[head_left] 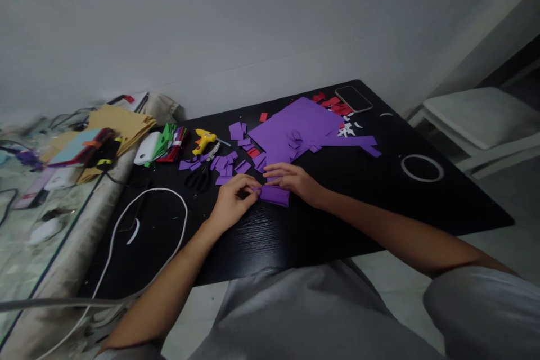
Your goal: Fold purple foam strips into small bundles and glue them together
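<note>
A folded strip of purple paper (275,196) lies near the front of the black table (253,247). My left hand (236,199) is closed on its left end, thumb and fingers pinched together. My right hand (295,181) rests at the strip's upper right, fingers stretched out toward the left; whether they press on it is partly hidden. Just behind my hands are a large purple sheet (297,124) and several small cut purple pieces (225,164). Scissors with black handles (203,171) lie to the left, beside a yellow glue gun (205,140).
Red scraps (337,106), white scraps (346,129) and a phone (354,99) lie at the back right. Bundles of green strips (166,143) and red strips (178,143) are at the back left. A white cable (185,219) loops across the left. A white chair (485,118) stands right.
</note>
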### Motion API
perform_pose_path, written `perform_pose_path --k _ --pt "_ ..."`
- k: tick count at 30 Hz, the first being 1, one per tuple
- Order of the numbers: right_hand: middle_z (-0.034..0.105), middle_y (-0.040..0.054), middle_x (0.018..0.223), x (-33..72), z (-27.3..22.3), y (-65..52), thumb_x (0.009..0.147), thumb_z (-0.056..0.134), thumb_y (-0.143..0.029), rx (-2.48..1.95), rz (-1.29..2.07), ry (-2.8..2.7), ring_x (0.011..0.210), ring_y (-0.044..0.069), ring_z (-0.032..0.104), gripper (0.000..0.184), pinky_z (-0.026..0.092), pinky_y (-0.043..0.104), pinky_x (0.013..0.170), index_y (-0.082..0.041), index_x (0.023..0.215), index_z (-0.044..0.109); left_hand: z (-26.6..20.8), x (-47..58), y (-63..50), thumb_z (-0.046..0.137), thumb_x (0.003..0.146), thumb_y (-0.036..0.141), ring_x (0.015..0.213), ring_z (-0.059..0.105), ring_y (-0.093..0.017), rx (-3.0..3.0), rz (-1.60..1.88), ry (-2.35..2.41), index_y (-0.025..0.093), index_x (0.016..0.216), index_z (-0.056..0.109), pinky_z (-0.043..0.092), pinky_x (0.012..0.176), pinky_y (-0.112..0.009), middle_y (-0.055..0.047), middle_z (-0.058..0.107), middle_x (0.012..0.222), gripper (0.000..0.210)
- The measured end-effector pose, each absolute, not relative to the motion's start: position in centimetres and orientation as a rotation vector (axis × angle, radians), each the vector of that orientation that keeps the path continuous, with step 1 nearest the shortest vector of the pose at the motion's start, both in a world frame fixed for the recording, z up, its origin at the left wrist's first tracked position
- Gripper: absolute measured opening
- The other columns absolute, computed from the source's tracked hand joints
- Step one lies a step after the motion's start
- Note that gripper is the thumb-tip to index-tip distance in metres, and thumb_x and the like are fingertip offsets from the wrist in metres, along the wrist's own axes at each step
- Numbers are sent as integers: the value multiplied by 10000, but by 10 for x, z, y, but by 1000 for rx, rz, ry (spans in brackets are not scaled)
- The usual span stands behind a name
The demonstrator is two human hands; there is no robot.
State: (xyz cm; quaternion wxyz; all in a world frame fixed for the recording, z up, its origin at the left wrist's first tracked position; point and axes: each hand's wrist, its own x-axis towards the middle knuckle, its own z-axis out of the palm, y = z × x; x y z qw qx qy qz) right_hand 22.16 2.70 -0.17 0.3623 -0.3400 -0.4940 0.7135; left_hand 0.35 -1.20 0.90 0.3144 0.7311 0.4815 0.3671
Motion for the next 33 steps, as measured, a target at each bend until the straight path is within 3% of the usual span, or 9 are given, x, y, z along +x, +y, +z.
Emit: perform_pose_path --k 3,5,7,13,17,27,33 --pt "739 76 1049 222 2 24 831 606 -237 -879 1747 -1476 992 209 704 249 551 329 875 -171 1048 707 13 3 -13 636 864 222 852 667 -166 2014 938 1230 186 966 707 549 786 -305 -75 683 1025 129" --pt "736 69 1034 221 3 19 797 692 -284 -854 1638 -1626 961 205 703 288 552 326 858 -169 1062 690 14 4 -13 645 855 217 831 670 -166 1999 925 1250 184 987 687 550 782 -307 -68 688 998 142" --pt "720 70 1098 220 4 14 752 751 -270 -844 1501 -1746 970 197 700 372 549 318 864 -177 1101 662 13 5 -14 664 842 229 810 677 -170 1927 912 1283 182 1006 662 553 763 -303 -57 694 947 170" --pt "738 61 1056 222 12 8 738 700 -158 -762 1204 -2015 954 192 710 372 548 323 896 -180 1108 670 9 8 -13 694 823 255 792 682 -161 1789 916 1254 173 969 643 557 766 -287 -44 698 891 175" --pt "756 46 994 224 12 11 722 710 -151 -816 1061 -2158 883 191 709 391 546 302 823 -195 1111 707 9 9 -14 710 807 244 785 670 -146 1755 910 1269 167 942 649 544 760 -270 -44 694 885 167" --pt "781 50 898 221 0 13 845 612 -159 -899 1120 -1999 839 187 747 187 563 285 766 -181 977 742 14 8 -6 677 810 361 502 627 -126 1324 824 1248 148 836 616 531 534 -245 12 635 595 223" --pt "757 73 903 220 -8 11 914 607 -191 -787 804 -2231 830 192 715 121 524 300 790 -172 969 714 16 11 -9 734 770 378 401 560 -92 1296 714 1228 145 690 570 473 411 -193 13 616 529 297"
